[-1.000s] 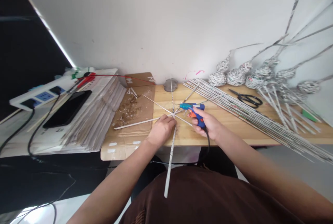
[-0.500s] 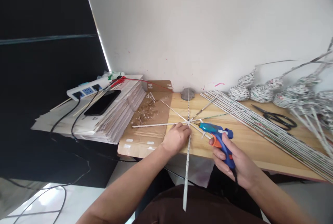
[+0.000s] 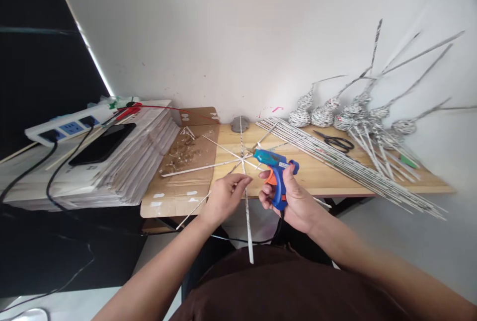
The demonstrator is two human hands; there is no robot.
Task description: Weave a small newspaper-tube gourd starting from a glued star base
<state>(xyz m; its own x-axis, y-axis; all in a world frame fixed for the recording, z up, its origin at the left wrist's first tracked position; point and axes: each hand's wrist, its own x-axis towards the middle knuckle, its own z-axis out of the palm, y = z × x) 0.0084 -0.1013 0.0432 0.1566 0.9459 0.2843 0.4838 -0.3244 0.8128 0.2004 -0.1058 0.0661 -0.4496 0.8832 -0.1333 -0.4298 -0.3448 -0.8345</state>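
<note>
In my right hand [image 3: 294, 197] is a blue glue gun [image 3: 274, 159] with an orange trigger, its nozzle pointing left near the hub of a star of rolled paper sticks [image 3: 212, 167]. The sticks cross at one point and spread outward over the table, one reaching toward my body. Below the crossing, my left hand [image 3: 227, 197] is closed, thumb and finger pinched together across that near paper stick [image 3: 249, 226]. What lies exactly between its fingertips is partly hidden.
Long paper sticks [image 3: 335, 159] lie across the wooden table [image 3: 309, 177], by black scissors [image 3: 335, 142]. Woven paper gourd shapes [image 3: 322, 115] line the wall. Leftward are cardboard [image 3: 175, 192] with scraps, a paper stack [image 3: 145, 157], a phone [image 3: 104, 143] and a power strip [image 3: 70, 127].
The view has shifted right. My left hand has moved from the hub toward me along the near stick. The glue gun remains in my right hand, its nozzle now slightly above the hub.
</note>
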